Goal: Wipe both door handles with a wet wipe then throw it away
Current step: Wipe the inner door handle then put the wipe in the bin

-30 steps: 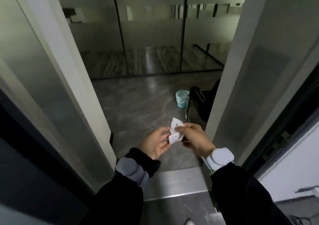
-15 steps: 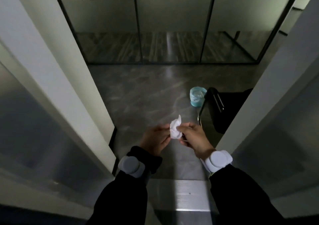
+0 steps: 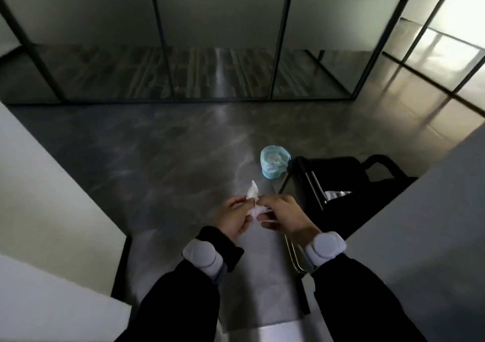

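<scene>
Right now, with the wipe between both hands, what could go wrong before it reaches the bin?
1. The wet wipe is only pinched between the fingers of the left hand and the right hand; it could slip to the floor.
2. The bin is small and stands close beside the black chair, so a throw from here may miss.

No text, label, brand, number or sign can be read anywhere here; the glass walls, floor, bin and wrist bands all show plain, unmarked surfaces.
</scene>
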A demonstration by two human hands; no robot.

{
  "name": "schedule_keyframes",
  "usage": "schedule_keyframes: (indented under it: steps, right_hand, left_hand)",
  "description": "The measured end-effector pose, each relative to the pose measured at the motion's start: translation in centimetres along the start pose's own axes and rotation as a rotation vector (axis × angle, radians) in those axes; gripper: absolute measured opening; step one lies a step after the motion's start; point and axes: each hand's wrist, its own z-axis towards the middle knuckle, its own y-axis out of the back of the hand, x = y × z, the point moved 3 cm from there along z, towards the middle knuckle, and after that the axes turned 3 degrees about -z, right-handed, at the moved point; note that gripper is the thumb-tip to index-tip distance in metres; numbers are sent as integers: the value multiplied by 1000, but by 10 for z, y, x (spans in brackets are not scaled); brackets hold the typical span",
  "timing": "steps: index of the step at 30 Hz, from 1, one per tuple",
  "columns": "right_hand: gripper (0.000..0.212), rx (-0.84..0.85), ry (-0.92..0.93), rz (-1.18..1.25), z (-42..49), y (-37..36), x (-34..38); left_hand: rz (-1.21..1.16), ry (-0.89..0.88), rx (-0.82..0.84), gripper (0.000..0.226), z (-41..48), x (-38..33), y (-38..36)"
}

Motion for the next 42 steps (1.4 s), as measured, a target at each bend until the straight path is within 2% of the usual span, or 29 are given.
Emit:
schedule_keyframes:
  steps: [3, 7, 11, 15, 18, 22, 27, 31, 37, 42]
  right_hand:
    - [15, -29, 30, -8, 47, -1, 24]
    - [9, -59, 19, 29, 95, 7, 37]
    - [26, -105, 3, 5, 176, 24, 65]
    - [15, -74, -2, 57, 238, 40, 84]
    - [15, -60, 55, 46, 305, 60, 110]
    - [25, -85, 105, -105, 391, 88, 155]
    - [21, 5, -4, -30, 459, 111, 185]
    - [25, 39, -43, -6, 495, 126, 197]
    - [35, 69, -81, 27, 553, 151, 205]
    - [34, 157, -20, 31, 618, 171, 218]
  left_hand:
    - [26, -3, 21, 6, 48, -27, -8]
    - [35, 25, 62, 18, 93, -47, -18]
    - [5, 80, 70, 24, 163, -76, -45]
    - [83, 157, 43, 28, 209, -100, -70]
    - [121, 86, 13, 19, 260, -127, -92]
    - [169, 59, 54, 19, 321, -162, -126]
    - [141, -19, 84, 29, 383, -182, -164]
    - [176, -56, 62, 19, 429, -196, -188]
    - [175, 89, -68, 19, 514, -200, -206]
    - [176, 199, 37, 21, 590, -215, -238]
